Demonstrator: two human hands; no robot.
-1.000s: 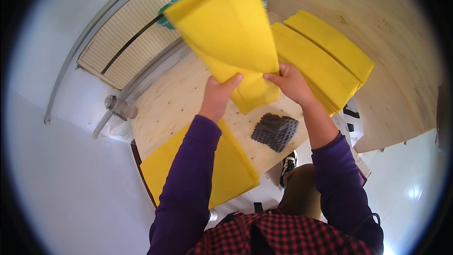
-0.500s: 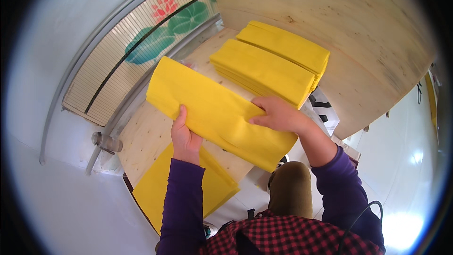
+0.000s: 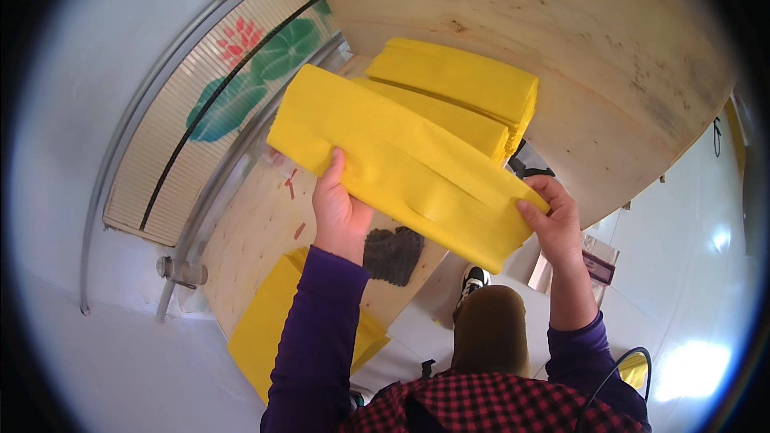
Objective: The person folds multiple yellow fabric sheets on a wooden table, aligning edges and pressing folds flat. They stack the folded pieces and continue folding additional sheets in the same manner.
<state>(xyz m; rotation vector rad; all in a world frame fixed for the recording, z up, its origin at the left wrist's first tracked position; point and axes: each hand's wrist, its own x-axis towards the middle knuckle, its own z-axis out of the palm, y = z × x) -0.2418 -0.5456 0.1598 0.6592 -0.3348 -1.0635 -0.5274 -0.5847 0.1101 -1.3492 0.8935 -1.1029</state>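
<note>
A long folded piece of yellow fabric (image 3: 401, 162) is held up above the wooden board, slanting down from far left to near right. My left hand (image 3: 340, 212) grips its near edge, left of the middle, thumb on top and fingers hidden beneath. My right hand (image 3: 557, 220) pinches its right end between thumb and fingers. Just behind it lie two neat stacks of folded yellow fabric, the farther stack (image 3: 461, 76) in fuller view and the nearer stack (image 3: 457, 119) partly covered by the held piece. More yellow fabric (image 3: 265, 333) lies flat by my left forearm.
A crumpled dark grey cloth (image 3: 393, 256) rests on the wooden board (image 3: 245, 236) under the held fabric. An upright wooden panel (image 3: 561, 48) rises behind the stacks. To the left are a flower-painted slatted panel (image 3: 233, 80) and a grey pipe (image 3: 172, 285).
My right hand has moved from the fabric's upper face to its right end. The held fabric has shifted right and a little away from me, uncovering the dark grey cloth.
</note>
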